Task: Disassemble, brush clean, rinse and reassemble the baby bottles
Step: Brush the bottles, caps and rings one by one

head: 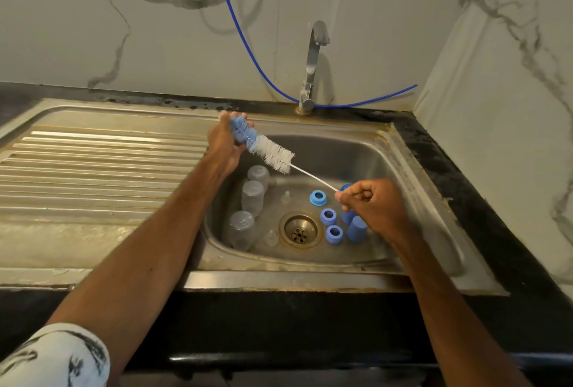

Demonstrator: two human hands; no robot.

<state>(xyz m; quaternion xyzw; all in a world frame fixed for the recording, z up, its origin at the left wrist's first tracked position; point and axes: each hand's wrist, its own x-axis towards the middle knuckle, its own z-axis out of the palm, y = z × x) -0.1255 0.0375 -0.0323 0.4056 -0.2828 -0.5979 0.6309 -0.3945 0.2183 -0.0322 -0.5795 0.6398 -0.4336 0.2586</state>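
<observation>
Three clear bottles [252, 197] are standing mouth-down along the left of the sink [279, 281] basin. Judging by that, they are draining, already taken apart. Blue rings [328, 216] and blue caps [356, 229] are sitting grouped to the right of the drain [300, 230]. Two clear teats [271, 237] are lying near the drain on its left. Sorting by kind is likely keeping each part easy to pick up in turn.

Both hands are holding the bottle brush [269, 154] level above the basin. Left hand [224, 144] is curling its fingers round the blue bristle tip. Right hand [372, 203] is pinching the far end of the wire handle. The two-ended hold seems to be for straightening or checking the bristles before scrubbing.

Tap [313, 67] is showing no visible stream. Brushing is looking not yet begun.
</observation>
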